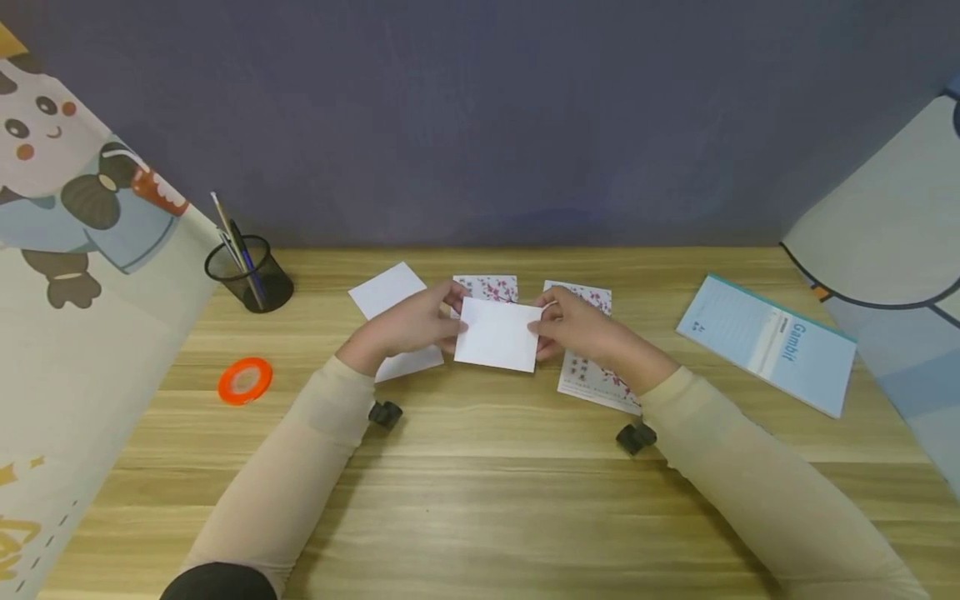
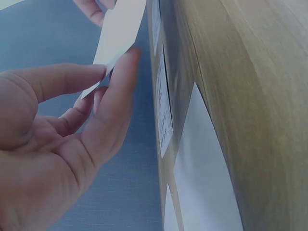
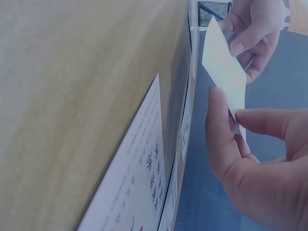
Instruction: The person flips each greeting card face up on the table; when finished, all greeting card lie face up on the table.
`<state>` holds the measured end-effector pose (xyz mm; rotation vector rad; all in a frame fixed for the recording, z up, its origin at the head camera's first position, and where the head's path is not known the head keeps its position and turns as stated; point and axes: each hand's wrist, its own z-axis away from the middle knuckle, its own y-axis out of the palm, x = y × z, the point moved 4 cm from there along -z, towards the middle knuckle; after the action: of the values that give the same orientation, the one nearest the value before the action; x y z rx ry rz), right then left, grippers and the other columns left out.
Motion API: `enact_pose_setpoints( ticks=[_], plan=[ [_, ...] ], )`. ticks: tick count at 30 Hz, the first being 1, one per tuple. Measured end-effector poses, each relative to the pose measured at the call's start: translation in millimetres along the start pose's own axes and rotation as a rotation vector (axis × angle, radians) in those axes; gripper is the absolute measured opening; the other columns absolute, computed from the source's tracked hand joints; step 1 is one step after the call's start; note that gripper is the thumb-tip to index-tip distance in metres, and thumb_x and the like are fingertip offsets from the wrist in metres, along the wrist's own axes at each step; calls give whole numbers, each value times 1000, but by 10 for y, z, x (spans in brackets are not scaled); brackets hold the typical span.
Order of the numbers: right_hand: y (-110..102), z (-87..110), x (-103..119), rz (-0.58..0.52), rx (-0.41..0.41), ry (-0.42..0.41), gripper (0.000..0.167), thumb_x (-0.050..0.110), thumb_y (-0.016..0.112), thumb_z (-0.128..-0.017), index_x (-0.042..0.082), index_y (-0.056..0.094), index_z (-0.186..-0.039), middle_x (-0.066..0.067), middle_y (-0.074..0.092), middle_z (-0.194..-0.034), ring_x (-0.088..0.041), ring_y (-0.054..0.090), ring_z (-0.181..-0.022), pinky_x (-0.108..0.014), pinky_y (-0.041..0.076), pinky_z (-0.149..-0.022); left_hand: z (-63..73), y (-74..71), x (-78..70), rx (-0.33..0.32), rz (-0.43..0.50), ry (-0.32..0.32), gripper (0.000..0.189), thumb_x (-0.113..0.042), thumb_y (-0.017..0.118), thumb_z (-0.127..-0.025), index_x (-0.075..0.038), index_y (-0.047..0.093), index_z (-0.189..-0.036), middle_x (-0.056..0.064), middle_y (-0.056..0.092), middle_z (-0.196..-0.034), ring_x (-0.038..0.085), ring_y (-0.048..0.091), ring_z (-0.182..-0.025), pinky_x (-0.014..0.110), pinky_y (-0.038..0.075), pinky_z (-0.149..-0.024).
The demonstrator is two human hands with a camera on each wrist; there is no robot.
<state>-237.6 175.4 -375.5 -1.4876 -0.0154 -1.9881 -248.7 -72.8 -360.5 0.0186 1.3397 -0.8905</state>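
Note:
A small white card is held up above the table, its blank side toward the head camera. My left hand pinches its left edge between thumb and fingers. At the opposite edge my right hand pinches it the same way. Behind the card lies a card printed with pink blossoms, partly covered from view. More blossom-printed cards with dark characters lie under and beside my right hand. Beneath my left forearm and hand are blank white cards, partly hidden.
A black mesh pen holder with pens and a brush stands at the back left. An orange roll of tape lies in front of it. On the right is a light blue notepad. A dark wall borders the table's back edge.

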Motion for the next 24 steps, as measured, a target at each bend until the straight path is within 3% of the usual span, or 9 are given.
enact_pose_setpoints(
  ticks=[7,13,24],
  plan=[
    [-52,-24,10,-12,-50,0,51,17,59,-110,3,36,-154,-22,60,-138,-30,76,-98,-48,64,-99,-37,-30,6,-61,10,8,50,-6,62,-105,-4,42,-151,18,53,-137,26,72,-99,36,66,-85],
    [-80,-47,49,-51,-94,-37,42,16,60,-110,3,41,-146,-21,60,-133,-28,74,-98,-49,63,-101,-39,-57,-22,-108,18,20,51,-9,60,-107,-7,40,-154,14,51,-139,29,66,-120,38,67,-88],
    [-145,-49,103,-163,-185,-102,36,10,57,-110,-1,43,-142,-20,59,-129,-38,68,-116,-51,59,-109,46,-80,-157,-230,-115,134,44,-14,59,-108,-10,44,-150,9,56,-141,27,65,-128,35,65,-92]
  ],
)
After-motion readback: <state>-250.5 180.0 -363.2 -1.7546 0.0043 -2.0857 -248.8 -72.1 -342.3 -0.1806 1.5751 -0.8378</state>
